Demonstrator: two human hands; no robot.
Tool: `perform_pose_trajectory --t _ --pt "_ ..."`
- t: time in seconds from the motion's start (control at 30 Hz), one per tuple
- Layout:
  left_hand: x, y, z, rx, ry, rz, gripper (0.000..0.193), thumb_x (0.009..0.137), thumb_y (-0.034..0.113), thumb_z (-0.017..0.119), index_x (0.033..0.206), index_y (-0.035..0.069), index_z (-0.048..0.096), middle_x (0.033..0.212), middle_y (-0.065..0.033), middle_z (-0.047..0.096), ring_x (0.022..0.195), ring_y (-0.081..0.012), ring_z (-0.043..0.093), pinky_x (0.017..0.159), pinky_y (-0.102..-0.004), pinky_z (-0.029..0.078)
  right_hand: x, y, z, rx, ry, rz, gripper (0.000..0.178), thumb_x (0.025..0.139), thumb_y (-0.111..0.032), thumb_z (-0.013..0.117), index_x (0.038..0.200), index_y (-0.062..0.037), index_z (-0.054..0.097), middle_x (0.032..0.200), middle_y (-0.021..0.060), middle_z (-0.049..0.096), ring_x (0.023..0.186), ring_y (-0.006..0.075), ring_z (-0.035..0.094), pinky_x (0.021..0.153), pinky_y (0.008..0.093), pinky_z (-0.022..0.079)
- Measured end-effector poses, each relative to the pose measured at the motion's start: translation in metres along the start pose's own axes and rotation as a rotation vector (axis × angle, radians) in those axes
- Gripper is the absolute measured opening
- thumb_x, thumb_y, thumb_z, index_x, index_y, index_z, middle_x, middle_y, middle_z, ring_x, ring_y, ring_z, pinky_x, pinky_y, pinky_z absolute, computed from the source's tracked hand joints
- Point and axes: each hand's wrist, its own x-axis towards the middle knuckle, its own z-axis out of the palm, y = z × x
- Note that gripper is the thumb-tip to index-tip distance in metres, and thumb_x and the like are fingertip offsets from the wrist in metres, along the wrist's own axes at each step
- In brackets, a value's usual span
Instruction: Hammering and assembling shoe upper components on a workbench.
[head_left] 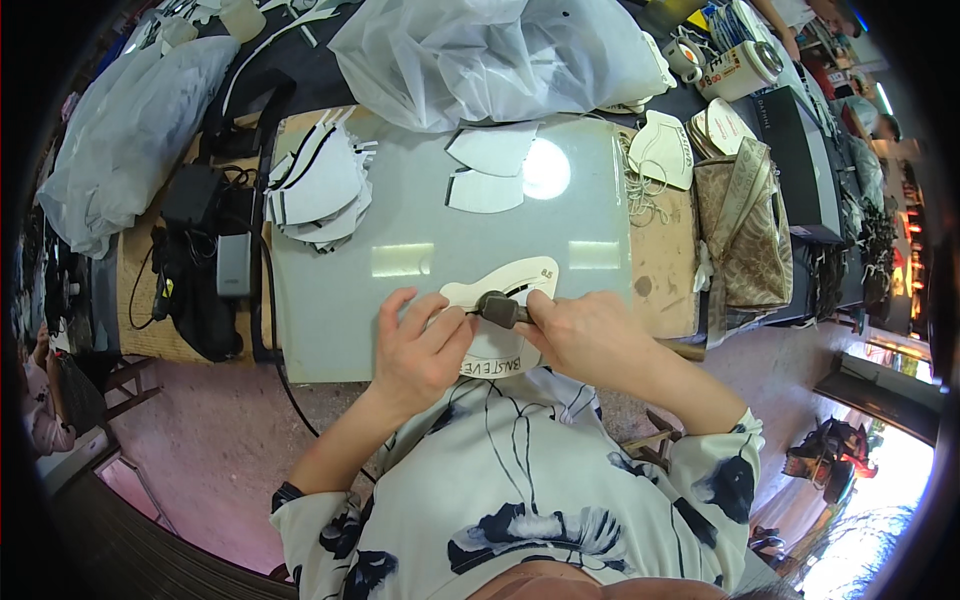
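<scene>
A cream shoe-pattern template (530, 272) with dark lettering lies near the front edge of a grey work board (330, 345). My right hand (582, 338) is closed round a dark tool with a blocky head (499, 309). Its head hangs over the middle of the template. My left hand (425, 352) is at the template's left side, fingers bent and fingertips pinched close to the tool's head. What lies between those fingertips is too small to make out. The part of the template under both hands is hidden.
Stacked white cut pieces (318, 190) sit at the board's back left; two more white pieces (490, 160) lie at the back. A large plastic bag (490, 60) covers the far edge. Right are templates (660, 150), a patterned pouch (745, 230) and a black box (800, 160). A cable (268, 300) runs left.
</scene>
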Motion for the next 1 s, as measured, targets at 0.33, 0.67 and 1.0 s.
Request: perform_pose_trajectory --t 0.33,0.67,1.0 --pt "-0.0024 0.0012 -0.0010 0.016 0.038 -0.022 0.012 0.076 0.012 0.072 0.085 0.006 0.069 0.093 -0.0013 0.064 0.095 -0.0214 0.059 0.093 -0.0460 0.041 0.0033 0.0021 0.0021 -0.002 -0.022 -0.003 0.030 0.095 -0.030 0.059 0.084 -0.0036 0.052 0.055 0.0113 0.061 0.049 0.0308 0.062 0.045 0.0405 0.045" --pt "-0.0069 0.0029 -0.0061 0.072 0.042 -0.012 0.020 0.070 0.008 0.079 0.088 0.005 0.071 0.091 -0.0010 0.062 0.091 -0.0224 0.058 0.088 -0.0445 0.042 0.0017 0.0013 0.0022 0.000 -0.003 -0.011 0.031 0.096 -0.031 0.059 0.083 -0.0041 0.052 0.056 0.0113 0.062 0.050 0.0307 0.063 0.045 0.0407 0.045" --pt "-0.0077 0.0032 -0.0051 0.052 0.045 -0.070 0.022 0.072 0.009 0.077 0.093 0.005 0.071 0.093 -0.0024 0.061 0.092 -0.0235 0.058 0.088 -0.0438 0.042 0.0074 0.0100 0.0033 -0.006 -0.029 -0.119 0.033 0.097 -0.033 0.057 0.082 -0.0038 0.052 0.054 0.0118 0.060 0.048 0.0312 0.061 0.044 0.0414 0.045"
